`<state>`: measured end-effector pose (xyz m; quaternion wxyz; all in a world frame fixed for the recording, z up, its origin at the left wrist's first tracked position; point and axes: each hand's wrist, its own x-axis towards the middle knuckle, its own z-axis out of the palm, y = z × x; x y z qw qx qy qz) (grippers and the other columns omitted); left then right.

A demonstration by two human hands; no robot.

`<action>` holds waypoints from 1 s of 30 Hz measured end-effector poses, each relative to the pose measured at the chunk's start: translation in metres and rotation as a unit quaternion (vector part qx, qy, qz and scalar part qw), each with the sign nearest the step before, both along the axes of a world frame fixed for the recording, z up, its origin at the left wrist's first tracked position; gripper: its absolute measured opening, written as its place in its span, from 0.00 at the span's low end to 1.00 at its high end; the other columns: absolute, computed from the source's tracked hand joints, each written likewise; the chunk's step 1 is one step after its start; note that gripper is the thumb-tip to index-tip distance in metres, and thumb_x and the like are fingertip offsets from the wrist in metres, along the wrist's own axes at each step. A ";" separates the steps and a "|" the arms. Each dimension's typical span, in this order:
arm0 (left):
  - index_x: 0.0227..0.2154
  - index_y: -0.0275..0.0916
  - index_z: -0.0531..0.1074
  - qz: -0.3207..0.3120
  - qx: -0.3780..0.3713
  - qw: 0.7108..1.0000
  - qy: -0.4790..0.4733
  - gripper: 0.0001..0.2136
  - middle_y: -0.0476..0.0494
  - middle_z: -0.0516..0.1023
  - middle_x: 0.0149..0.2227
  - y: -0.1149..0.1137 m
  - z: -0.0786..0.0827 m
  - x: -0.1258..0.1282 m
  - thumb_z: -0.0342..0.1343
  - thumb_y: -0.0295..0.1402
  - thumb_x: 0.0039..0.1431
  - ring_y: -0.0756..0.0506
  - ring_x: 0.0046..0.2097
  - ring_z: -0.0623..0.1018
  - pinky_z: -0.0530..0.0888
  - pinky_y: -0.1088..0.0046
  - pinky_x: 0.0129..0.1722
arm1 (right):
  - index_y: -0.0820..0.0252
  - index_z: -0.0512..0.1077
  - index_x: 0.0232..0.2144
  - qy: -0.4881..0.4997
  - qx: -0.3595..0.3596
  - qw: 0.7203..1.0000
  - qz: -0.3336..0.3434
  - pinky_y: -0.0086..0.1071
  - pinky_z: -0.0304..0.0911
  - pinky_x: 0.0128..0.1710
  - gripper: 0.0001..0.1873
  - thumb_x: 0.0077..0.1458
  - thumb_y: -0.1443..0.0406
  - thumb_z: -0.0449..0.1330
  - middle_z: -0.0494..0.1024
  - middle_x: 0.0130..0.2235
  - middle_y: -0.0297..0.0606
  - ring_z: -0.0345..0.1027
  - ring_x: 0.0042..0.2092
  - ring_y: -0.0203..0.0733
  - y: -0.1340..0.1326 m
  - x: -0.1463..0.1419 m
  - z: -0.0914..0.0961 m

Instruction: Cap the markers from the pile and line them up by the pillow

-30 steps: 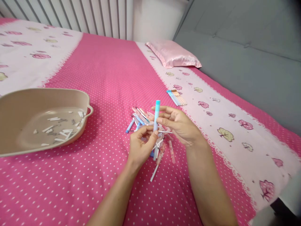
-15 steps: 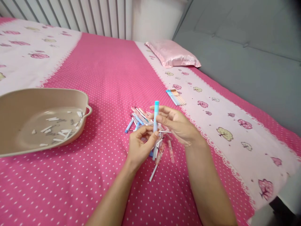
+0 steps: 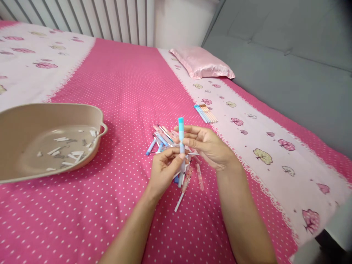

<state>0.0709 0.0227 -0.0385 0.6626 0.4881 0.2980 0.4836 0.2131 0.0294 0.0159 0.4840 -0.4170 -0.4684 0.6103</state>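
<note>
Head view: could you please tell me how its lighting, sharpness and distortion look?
Head view: soft, even light, with a faint shadow under the beige basin; wide-angle bending and dark vignetting at the right corners; the blue pen, left hand and right hand are sharp enough.

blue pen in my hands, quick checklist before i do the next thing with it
1. Both hands on the blue pen: ok. The left hand pinches its lower end, the right hand holds its middle.
2. Pen upright, cap end up: ok.
3. Pen clear of the loose pile of pens under the hands: ok, it is lifted above it.
4. Beige tray open and holding small white bits: ok.
5. Sorted row of pens lying apart on the bed: ok.
6. Whether the cap is loose or tight: cannot tell.
</note>
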 end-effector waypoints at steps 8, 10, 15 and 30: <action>0.20 0.35 0.73 0.074 0.003 0.997 0.016 0.09 0.49 0.74 0.20 0.000 0.002 0.005 0.65 0.34 0.43 0.54 0.21 0.70 0.68 0.79 0.23 | 0.59 0.73 0.41 -0.031 0.016 0.999 -0.027 0.29 0.69 0.36 0.20 0.43 0.66 0.69 0.80 0.34 0.35 0.74 0.34 0.35 -0.001 -0.001 -0.002; 0.18 0.35 0.71 0.084 -0.001 0.996 0.015 0.10 0.50 0.74 0.18 0.000 0.003 0.006 0.66 0.32 0.41 0.54 0.20 0.70 0.68 0.80 0.22 | 0.59 0.73 0.41 -0.036 0.011 0.999 -0.031 0.28 0.69 0.35 0.20 0.42 0.66 0.69 0.79 0.32 0.34 0.73 0.32 0.34 -0.002 -0.003 0.000; 0.16 0.36 0.66 0.092 -0.012 0.996 0.003 0.13 0.52 0.72 0.16 0.000 0.004 0.007 0.67 0.31 0.39 0.55 0.18 0.69 0.67 0.80 0.20 | 0.60 0.73 0.40 -0.041 0.004 0.999 -0.031 0.29 0.69 0.36 0.20 0.42 0.66 0.70 0.80 0.32 0.35 0.74 0.33 0.35 -0.003 -0.006 0.002; 0.31 0.36 0.79 -0.045 -0.030 0.998 -0.036 0.13 0.42 0.80 0.29 0.004 -0.002 -0.004 0.59 0.42 0.54 0.51 0.26 0.74 0.71 0.77 0.27 | 0.60 0.73 0.40 0.014 -0.024 1.000 -0.003 0.26 0.68 0.26 0.21 0.40 0.67 0.71 0.79 0.32 0.35 0.72 0.29 0.34 -0.001 -0.005 -0.002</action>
